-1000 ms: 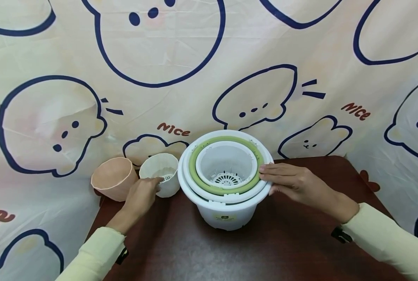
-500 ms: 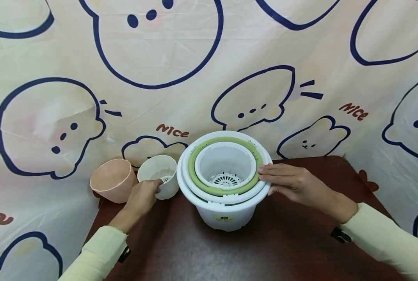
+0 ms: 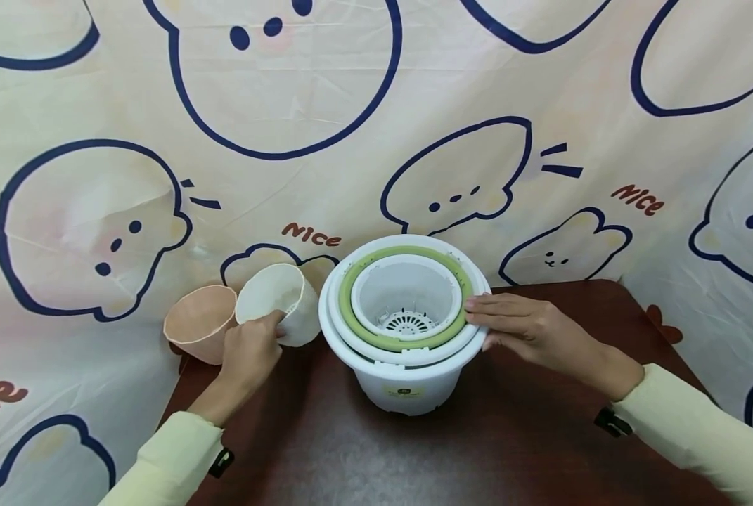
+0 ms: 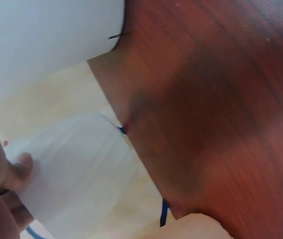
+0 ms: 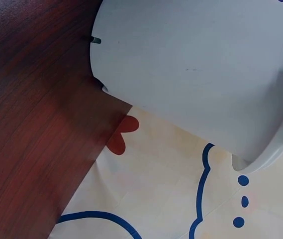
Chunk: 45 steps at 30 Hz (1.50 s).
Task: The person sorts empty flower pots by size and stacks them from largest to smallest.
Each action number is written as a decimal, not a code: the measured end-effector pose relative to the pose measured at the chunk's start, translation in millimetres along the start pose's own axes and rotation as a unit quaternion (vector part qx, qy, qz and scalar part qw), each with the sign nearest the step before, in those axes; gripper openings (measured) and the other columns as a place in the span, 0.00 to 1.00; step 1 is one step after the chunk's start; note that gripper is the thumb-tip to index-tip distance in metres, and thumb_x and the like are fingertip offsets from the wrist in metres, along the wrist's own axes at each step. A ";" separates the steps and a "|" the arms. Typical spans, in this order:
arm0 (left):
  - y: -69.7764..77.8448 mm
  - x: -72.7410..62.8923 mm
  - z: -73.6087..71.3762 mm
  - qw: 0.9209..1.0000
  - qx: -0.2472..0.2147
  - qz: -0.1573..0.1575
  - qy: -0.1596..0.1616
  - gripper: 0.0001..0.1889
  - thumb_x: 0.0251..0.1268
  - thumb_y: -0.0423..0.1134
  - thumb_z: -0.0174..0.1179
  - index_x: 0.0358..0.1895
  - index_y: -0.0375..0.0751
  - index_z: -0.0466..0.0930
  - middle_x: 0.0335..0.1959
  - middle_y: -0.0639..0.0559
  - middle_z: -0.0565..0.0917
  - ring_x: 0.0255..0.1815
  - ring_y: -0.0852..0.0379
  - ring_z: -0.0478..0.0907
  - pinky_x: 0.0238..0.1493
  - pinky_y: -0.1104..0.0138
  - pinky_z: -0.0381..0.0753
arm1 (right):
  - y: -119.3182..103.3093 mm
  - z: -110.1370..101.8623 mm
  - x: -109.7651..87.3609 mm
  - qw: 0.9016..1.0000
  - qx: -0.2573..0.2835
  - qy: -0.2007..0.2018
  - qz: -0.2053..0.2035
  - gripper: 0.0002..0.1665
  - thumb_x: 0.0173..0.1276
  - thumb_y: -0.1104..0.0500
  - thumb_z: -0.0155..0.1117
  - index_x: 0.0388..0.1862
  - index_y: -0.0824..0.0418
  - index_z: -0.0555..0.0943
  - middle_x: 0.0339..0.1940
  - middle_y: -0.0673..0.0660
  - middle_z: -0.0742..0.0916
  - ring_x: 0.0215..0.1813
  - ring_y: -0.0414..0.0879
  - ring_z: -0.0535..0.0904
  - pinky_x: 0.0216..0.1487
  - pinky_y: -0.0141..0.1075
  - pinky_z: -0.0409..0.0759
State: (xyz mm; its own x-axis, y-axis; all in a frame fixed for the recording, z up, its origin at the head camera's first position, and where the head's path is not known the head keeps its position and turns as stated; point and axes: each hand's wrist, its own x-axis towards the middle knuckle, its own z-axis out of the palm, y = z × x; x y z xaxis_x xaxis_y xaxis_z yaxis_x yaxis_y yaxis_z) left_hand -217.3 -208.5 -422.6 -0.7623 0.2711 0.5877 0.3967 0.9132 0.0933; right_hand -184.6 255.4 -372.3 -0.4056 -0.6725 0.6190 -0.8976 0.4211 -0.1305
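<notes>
Evidently light and thin-walled, a small white pot (image 3: 281, 289) tilts in a person's left hand (image 3: 252, 351) by the far edge of a red-brown desk (image 3: 376, 457), toward its left corner. Its mouth leans toward a peach-coloured pot (image 3: 202, 323) just beside it at that far left corner. The left wrist view shows printed cloth (image 4: 47, 92) between the small pot's base and the desk's edge, suggesting the pot is off the surface. Probably plastic, it should prove stiff with slight give at the lip, smooth enough to swing under a loose pinch, yet unlikely to shatter; a hard squeeze could flex the wall. The near rim, where the hand has it, looks the natural place to take hold.

The left hand's fingers are drawn in on that rim, closed to about the thickness of the wall; which of them sit inside is hard to make out. The right hand (image 3: 531, 320) lies on the right side of a stack of nested pots (image 3: 408, 295) near the middle of the desk's far edge, its fingers nearly straight and together, reaching across white rims to a green rim (image 3: 385, 342). The thumb sits lower, by the outermost rim; how firmly it presses cannot be told. The stack looks bulkier and probably heavier.
</notes>
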 end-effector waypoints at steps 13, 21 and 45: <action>3.0 13.6 -26.7 0.981 -0.018 0.040 0.187 0.11 0.55 0.20 0.58 0.39 0.32 0.85 0.23 0.39 0.88 0.15 0.49 0.76 0.13 0.56 0.69 | 1.0 1.4 -0.2 1.000 -0.003 0.002 -0.001 0.25 0.74 0.47 0.61 0.63 0.57 0.84 0.63 0.55 0.87 0.68 0.48 0.82 0.73 0.24 0.69; 9.2 19.8 -42.0 0.970 -0.013 0.053 0.239 0.07 0.60 0.23 0.63 0.41 0.28 0.85 0.28 0.34 0.89 0.16 0.44 0.78 0.14 0.51 0.75 | 0.3 0.5 0.1 1.000 -0.004 0.002 -0.002 0.25 0.74 0.47 0.62 0.63 0.57 0.84 0.63 0.55 0.87 0.67 0.49 0.82 0.73 0.25 0.69; 26.0 37.7 -78.1 0.936 -0.033 0.106 0.334 0.11 0.62 0.19 0.56 0.36 0.30 0.88 0.24 0.38 0.88 0.14 0.39 0.78 0.12 0.49 0.70 | -0.6 -0.1 -0.8 1.000 0.002 -0.004 0.000 0.25 0.72 0.49 0.65 0.64 0.56 0.84 0.63 0.54 0.87 0.69 0.46 0.80 0.73 0.24 0.69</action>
State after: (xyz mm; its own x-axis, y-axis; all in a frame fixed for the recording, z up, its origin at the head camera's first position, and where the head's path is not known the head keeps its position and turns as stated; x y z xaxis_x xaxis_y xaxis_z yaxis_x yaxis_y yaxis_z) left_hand -195.8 -198.4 -335.2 -0.1826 0.1735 0.9677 0.5496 0.8342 -0.0459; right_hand -183.7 255.7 -372.6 -0.4064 -0.6775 0.6131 -0.8984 0.4185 -0.1331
